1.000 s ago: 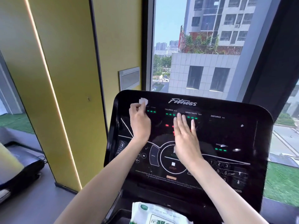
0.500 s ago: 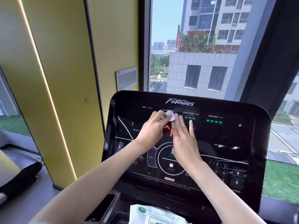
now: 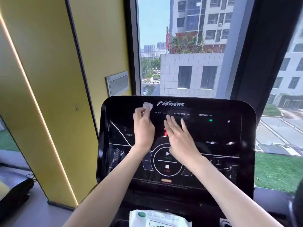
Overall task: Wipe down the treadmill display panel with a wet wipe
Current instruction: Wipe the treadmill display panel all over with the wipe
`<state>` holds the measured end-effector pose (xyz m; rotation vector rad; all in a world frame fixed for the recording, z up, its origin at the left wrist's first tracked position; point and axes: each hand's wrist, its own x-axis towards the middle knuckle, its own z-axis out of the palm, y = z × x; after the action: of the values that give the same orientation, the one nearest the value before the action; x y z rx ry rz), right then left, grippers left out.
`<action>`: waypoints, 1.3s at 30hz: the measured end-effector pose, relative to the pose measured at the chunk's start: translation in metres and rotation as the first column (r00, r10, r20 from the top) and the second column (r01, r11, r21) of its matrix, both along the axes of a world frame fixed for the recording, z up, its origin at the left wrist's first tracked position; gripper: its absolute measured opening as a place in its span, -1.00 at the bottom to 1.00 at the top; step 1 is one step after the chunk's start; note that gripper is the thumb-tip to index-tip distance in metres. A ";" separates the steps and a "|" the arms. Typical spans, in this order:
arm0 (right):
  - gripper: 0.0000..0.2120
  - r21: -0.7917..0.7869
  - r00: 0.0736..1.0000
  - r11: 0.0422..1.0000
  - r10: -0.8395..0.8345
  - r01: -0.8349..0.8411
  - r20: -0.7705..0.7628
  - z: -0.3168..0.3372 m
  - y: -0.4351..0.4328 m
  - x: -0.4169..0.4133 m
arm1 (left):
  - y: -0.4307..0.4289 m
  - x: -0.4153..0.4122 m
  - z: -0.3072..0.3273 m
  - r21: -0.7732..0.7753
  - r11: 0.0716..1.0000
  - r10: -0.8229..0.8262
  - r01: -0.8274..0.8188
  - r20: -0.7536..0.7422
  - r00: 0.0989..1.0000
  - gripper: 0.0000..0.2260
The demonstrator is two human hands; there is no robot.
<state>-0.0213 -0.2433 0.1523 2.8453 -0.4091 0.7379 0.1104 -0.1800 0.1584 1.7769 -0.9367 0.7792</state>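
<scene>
Head view, straight into a gym corner: yellow wall on the left, tall window ahead with apartment blocks beyond. Filling the lower middle, the black treadmill display panel (image 3: 221, 133), tilted back, top edge toward the glass, long axis running left to right. Pinching a bunched wet wipe (image 3: 147, 106) in the left hand (image 3: 143, 126), fingers curled round it, white wad poking up past the fingertips at the panel's upper left, just left of the Fitness logo. Too crumpled to give a long axis. Laying the right hand (image 3: 179, 136) flat on the panel's middle, fingers straight, tips under the HEART RATE label, holding nothing. Most of the panel lying rightward of the wipe, so probably a sideways sweep along that long axis next, with the right hand squarely in the path. Down at the bottom edge, a pack of wet wipes (image 3: 157, 218).
</scene>
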 end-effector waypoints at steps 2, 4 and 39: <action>-0.19 0.026 0.999 1.000 0.011 -0.013 0.050 0.005 -0.003 -0.007 | -0.004 -0.012 -0.008 0.216 0.968 -0.175 0.127 0.217 0.960 -0.50; -0.22 0.048 0.988 0.999 -0.025 0.018 0.149 0.006 -0.009 -0.020 | -0.001 -0.005 -0.005 0.274 0.941 -0.266 0.197 0.244 0.933 -0.54; -0.21 0.027 0.982 0.990 -0.138 0.135 0.129 -0.009 -0.039 -0.052 | -0.028 -0.049 0.008 0.204 0.978 -0.074 0.046 0.134 0.988 -0.48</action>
<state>-0.0733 -0.2822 0.1431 2.7603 -0.6266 0.9005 0.0617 -0.2076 0.1669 1.8751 -1.1933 0.8032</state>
